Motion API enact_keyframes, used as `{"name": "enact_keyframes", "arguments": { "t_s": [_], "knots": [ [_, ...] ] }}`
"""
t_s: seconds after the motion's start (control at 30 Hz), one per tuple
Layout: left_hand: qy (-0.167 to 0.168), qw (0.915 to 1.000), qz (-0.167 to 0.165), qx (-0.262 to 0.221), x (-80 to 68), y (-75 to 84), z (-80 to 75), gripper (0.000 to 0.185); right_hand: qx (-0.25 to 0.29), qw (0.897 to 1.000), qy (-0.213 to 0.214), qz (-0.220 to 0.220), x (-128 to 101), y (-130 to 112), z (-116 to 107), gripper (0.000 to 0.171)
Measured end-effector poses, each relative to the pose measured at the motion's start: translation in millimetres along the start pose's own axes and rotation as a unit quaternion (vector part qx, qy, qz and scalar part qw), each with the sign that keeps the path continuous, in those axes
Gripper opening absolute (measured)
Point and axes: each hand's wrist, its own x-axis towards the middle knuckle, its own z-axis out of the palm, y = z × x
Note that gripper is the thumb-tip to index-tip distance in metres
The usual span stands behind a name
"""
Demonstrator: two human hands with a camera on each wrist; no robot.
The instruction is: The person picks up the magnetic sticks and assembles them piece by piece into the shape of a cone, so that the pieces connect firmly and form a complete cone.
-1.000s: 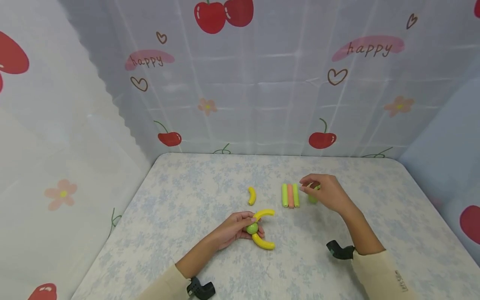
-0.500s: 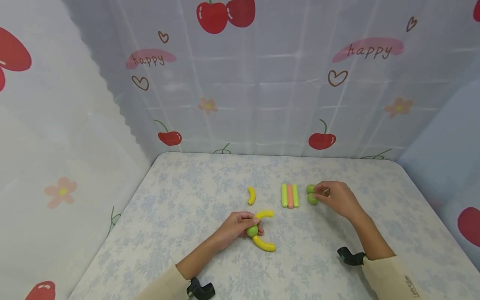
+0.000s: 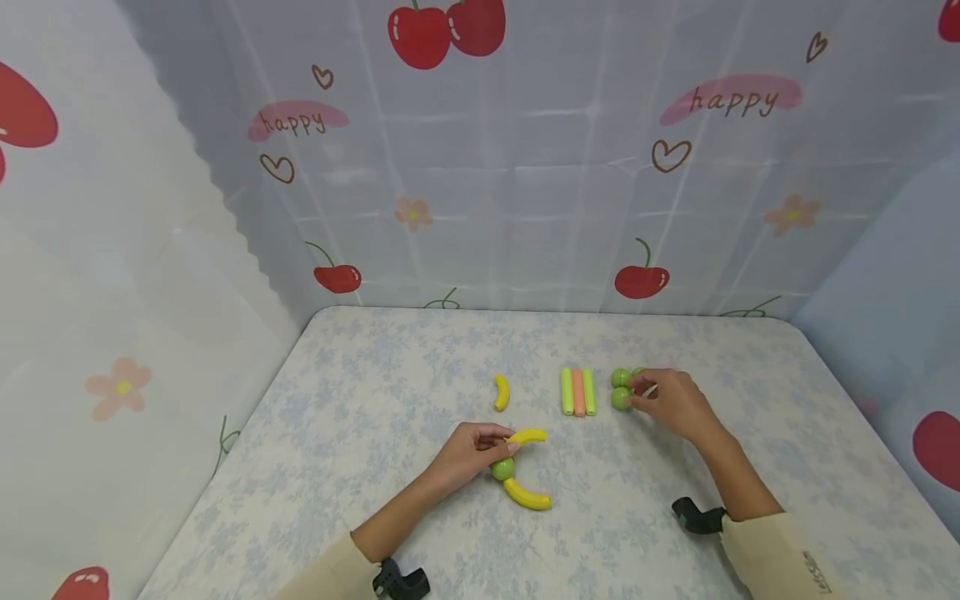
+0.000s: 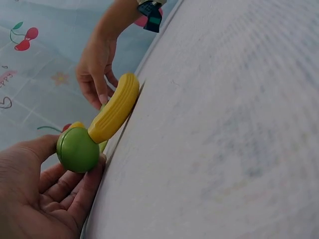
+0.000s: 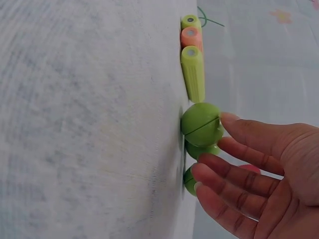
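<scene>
Hands first: we see the left hand (image 3: pixel 468 454) curled around a small green ball (image 3: pixel 502 468), thumb and fingers holding it where two yellow curved pieces meet, one arching up to the right (image 3: pixel 528 436) and one sweeping down to the right (image 3: pixel 527 497). From the left wrist view we see the same ball (image 4: pixel 78 149) cupped against the fingers with a ribbed yellow piece (image 4: pixel 115 108) joined to it. Our right hand (image 3: pixel 671 400) lies with fingers nearly straight, fingertips (image 5: pixel 230 119) touching a cluster of green balls (image 3: pixel 622 388); it grips nothing. In the right wrist view we count three of these balls (image 5: pixel 201 123), stacked close together and touching. Just left of the cluster we see three short sticks (image 3: pixel 578 391) laid side by side, touching one another: green, orange, green. Further left, apart from the rest, a lone yellow curved piece (image 3: pixel 501 392) lies on the desk (image 3: pixel 360 433). We find the desk covered in a pale cloth with a faint blue flower print. Behind and on both sides of it hangs a light curtain (image 3: pixel 525 167) printed with cherries, hearts and the word "happy". Cream sleeves (image 3: pixel 772 558) cover both forearms.
</scene>
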Motion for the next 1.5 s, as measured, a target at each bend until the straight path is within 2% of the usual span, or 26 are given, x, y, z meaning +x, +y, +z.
{"name": "enact_keyframes", "arguments": {
  "t_s": [0.3,0.8,1.17,1.5],
  "knots": [
    [0.005,0.9999,0.007,0.006,-1.2,3.8,-0.2,0.03,0.005,1.0,-0.007,0.011,0,0,5,0.025],
    [-0.017,0.9973,-0.031,-0.064,1.2,-2.6,-2.9,0.038,0.005,0.999,-0.034,0.015,3,-3,7,0.032],
    [-0.03,0.998,-0.025,-0.051,2.4,-4.0,-3.5,0.037,0.017,0.998,-0.056,0.016,3,-7,1,0.03],
    [-0.031,0.9979,-0.019,-0.053,2.6,-4.0,-4.3,0.037,0.05,0.997,-0.05,-0.044,-2,-36,-2,0.025]
  ]
}}
